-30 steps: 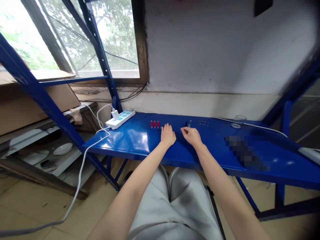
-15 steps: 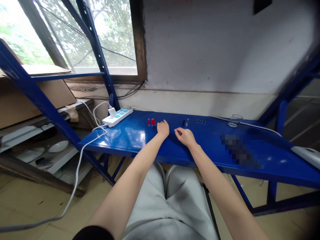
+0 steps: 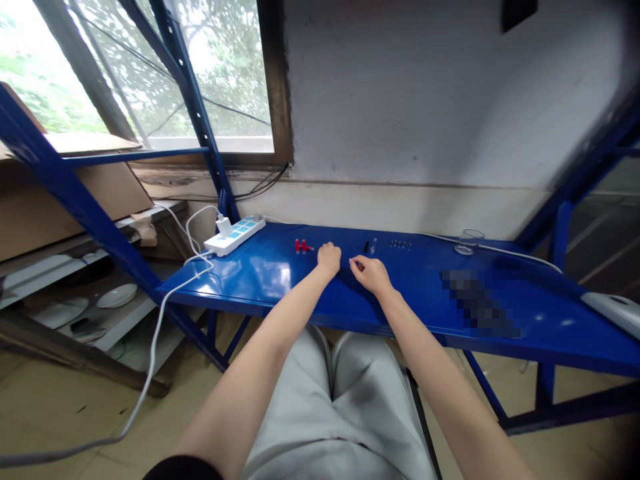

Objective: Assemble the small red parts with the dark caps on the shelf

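Blue metal spans the centre and right of the frame: your table (image 3: 420, 287). At mid-frame, your right hand (image 3: 371, 272) curls its fingers toward the thumb, and your left hand (image 3: 329, 259) is bent over; you cannot tell whether either clamps anything. Red pieces (image 3: 303, 247) lie just left of your left hand; a black piece (image 3: 367, 246) sits just above your right.

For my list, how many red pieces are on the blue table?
3 red pieces visible: two side by side, one turned crosswise at their right, nearest the left hand. Others may be hidden under it.
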### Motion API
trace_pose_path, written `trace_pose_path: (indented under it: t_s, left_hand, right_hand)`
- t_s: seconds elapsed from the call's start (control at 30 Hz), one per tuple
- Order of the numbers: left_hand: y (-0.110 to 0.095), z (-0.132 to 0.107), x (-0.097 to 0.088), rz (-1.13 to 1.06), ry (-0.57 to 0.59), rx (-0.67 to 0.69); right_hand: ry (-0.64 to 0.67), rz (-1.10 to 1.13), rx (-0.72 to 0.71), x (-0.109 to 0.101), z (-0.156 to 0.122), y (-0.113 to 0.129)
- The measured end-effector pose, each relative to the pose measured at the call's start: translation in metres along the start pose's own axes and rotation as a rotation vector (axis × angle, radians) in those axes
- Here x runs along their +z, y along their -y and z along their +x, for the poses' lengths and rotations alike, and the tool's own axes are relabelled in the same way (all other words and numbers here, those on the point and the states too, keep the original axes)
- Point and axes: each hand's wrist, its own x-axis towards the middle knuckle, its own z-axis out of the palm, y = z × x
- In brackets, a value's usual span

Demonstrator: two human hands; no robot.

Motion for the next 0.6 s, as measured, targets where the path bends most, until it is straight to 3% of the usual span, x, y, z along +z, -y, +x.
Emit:
trace_pose_path:
  t_s: [0.17, 0.27, 0.4, 0.53, 0.6]
  left_hand:
    - [0.005, -0.007, -0.004, -0.160, -0.019, 0.034]
    - [0.011, -0.009, 0.001, -0.390, -0.117, 0.043]
    - [0.015, -0.012, 0.012, -0.868, -0.261, -0.009]
    - [0.012, -0.023, 0.016, -1.523, -0.219, -0.182]
    - [0.011, -0.030, 0.013, -1.735, -0.213, -0.221]
  right_hand:
    - [0.014, 0.019, 0.021, -0.002, 0.000, 0.002]
    - [0.019, 0.013, 0.063, -0.002, 0.001, 0.002]
    - [0.050, 0.003, 0.147, 0.000, 0.002, 0.001]
    - [0.087, 0.051, 0.150, 0.001, 0.002, 0.002]
    - [0.111, 0.100, 0.144, 0.002, 0.003, 0.003]
